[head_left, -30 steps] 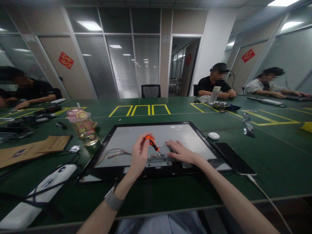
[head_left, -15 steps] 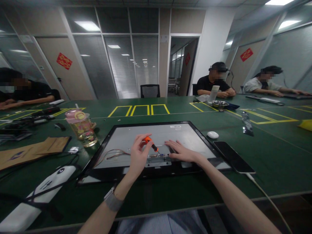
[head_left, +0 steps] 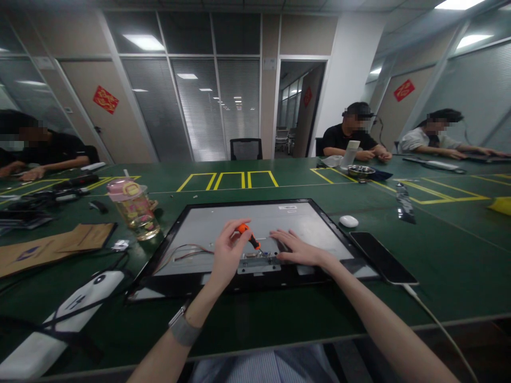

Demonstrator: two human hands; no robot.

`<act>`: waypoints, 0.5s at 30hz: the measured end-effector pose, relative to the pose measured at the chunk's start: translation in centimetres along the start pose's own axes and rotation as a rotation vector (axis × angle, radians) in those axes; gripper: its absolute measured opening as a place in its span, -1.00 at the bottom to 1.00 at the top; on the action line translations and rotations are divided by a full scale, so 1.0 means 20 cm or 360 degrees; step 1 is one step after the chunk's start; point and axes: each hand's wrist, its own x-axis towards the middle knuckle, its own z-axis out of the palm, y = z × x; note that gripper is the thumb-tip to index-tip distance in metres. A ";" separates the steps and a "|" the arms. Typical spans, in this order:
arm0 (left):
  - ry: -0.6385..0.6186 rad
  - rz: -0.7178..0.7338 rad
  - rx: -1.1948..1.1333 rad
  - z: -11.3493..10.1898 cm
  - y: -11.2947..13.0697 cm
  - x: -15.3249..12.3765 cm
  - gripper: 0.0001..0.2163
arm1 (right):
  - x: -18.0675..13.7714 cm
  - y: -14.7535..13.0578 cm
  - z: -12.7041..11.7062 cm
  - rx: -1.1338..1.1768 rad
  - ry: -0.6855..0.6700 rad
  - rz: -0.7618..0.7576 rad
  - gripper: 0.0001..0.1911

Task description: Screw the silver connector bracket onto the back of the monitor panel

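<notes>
A monitor panel [head_left: 295,221] lies face down on the green table in front of me, its grey metal back up. My left hand [head_left: 227,255] pinches a small screwdriver [head_left: 248,235] with an orange and black handle, its tip slanting down to a metal connector bracket [head_left: 259,261] near the panel's front edge. My right hand [head_left: 297,249] lies flat and spread on the panel beside the bracket. Thin wires [head_left: 187,251] run along the panel to the left of my left hand.
A pink-lidded bottle [head_left: 133,208] stands left of the panel. A white mouse [head_left: 348,221] and a black phone [head_left: 383,257] with a cable lie to the right. A brown paper bag [head_left: 51,247] and a white case [head_left: 59,319] lie at left. Three other people sit around the table.
My left hand's fingers have shifted slightly around the screwdriver handle while its tip stays at the bracket. My right hand has not moved.
</notes>
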 end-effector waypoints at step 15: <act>0.0038 -0.0010 -0.0005 -0.01 0.01 0.01 -0.75 | 0.01 0.02 0.01 -0.0036 0.0015 -0.0013 -0.26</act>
